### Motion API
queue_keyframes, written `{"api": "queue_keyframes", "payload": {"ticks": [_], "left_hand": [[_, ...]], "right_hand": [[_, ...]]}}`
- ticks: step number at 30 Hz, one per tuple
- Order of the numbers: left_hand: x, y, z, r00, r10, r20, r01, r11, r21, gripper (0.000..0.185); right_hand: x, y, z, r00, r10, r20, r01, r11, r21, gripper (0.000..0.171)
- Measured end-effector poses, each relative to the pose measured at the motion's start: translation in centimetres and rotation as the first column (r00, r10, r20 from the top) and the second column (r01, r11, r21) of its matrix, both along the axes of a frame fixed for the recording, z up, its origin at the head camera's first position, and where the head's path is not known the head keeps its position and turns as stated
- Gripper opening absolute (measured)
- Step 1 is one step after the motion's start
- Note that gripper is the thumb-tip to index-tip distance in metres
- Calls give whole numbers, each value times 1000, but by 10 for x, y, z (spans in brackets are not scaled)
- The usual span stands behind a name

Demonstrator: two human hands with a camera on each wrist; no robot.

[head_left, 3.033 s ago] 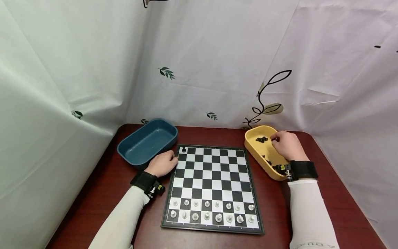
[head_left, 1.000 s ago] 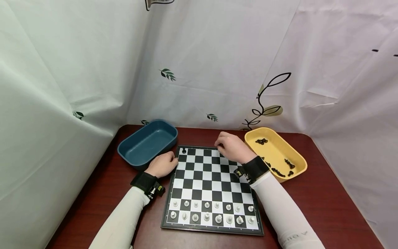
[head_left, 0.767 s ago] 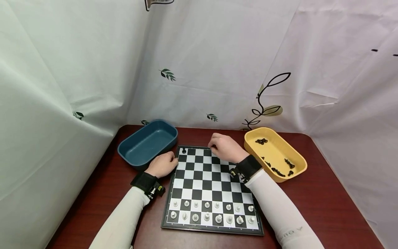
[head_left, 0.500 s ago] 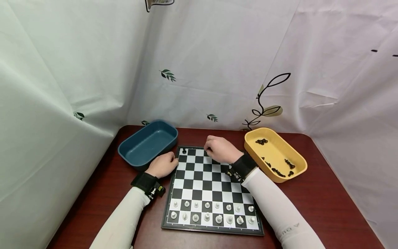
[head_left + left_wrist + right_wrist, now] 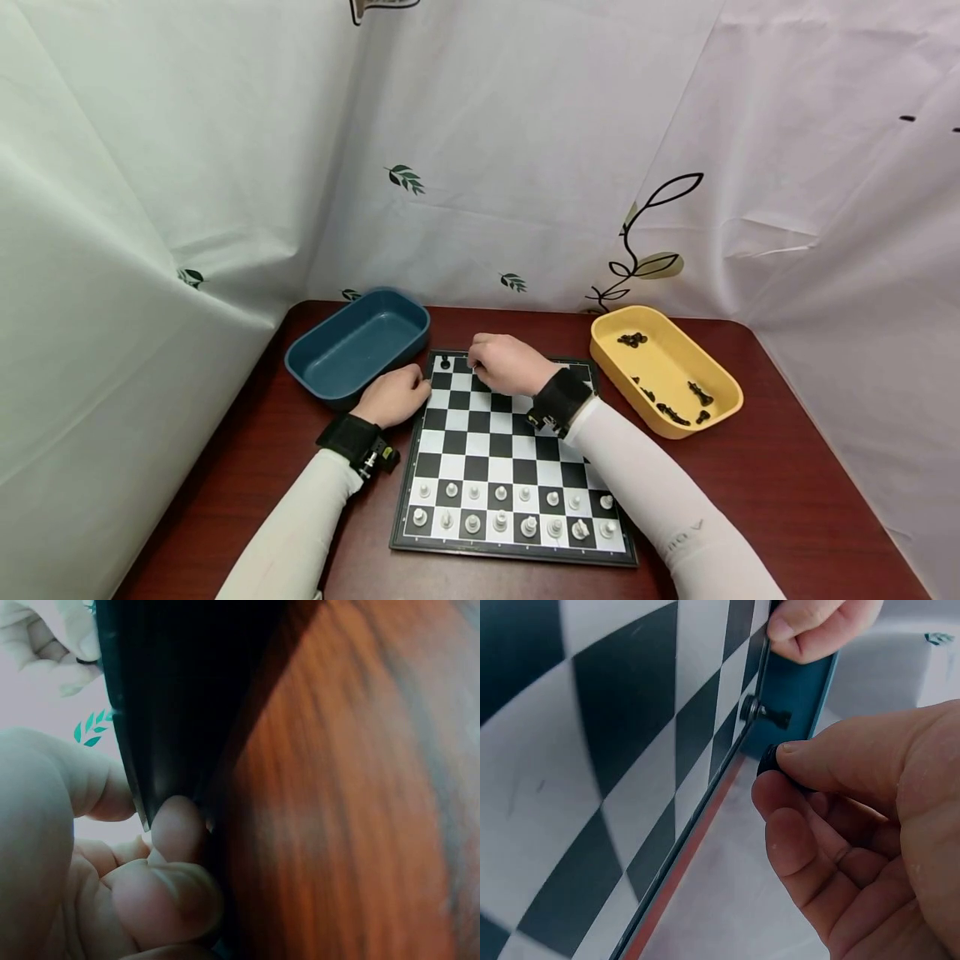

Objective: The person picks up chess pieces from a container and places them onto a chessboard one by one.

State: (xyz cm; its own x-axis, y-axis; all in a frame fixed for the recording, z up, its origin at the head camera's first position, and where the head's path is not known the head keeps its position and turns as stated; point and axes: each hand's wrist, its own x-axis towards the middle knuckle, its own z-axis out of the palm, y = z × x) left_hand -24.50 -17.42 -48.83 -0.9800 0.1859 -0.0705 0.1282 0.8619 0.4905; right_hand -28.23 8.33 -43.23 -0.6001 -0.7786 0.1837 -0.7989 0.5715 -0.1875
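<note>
One black piece (image 5: 774,760) sits pinched between the right hand's (image 5: 504,364) thumb and fingertips, its round base showing in the wrist view, held just above the far row of the board (image 5: 517,454). Just beyond the pinch, toward the far left corner, another black piece (image 5: 445,362) already stands on its square.

The pinch is shallow, on a small smooth piece, so it could slip and roll off the far edge, which lies right beside the fingers. The standing piece is close enough that a knuckle or the carried base could knock it over. The piece could also land astride two squares if let go while tilted. The right forearm crosses the board, though well clear of the white pieces (image 5: 510,512) standing in two rows along the near edge.

The left hand (image 5: 393,395) rests against the board's left edge, fingers curled round its rim, holding it in place; should that hold ease, a bump from the right hand might shift the board.

To the right of the pinch, well apart, the yellow tray (image 5: 720,385) holds several more black pieces (image 5: 632,338), lying loose in small clusters. To the left, behind the left hand, the blue tray (image 5: 356,343) has nothing visible in it.
</note>
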Motion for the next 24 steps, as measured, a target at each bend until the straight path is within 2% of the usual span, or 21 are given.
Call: {"api": "queue_keyframes", "payload": {"ticks": [14,24], "left_hand": [[-1,-1,-2,1000,-3,-11,3,1000,4,30],[1,-1,0,1000,-2,-16,2,1000,5,31]], "right_hand": [[8,-36,-1,998,62,21,-62,998,18,14],[4,-45,-3,997,75,24,-76,996,43,14]]}}
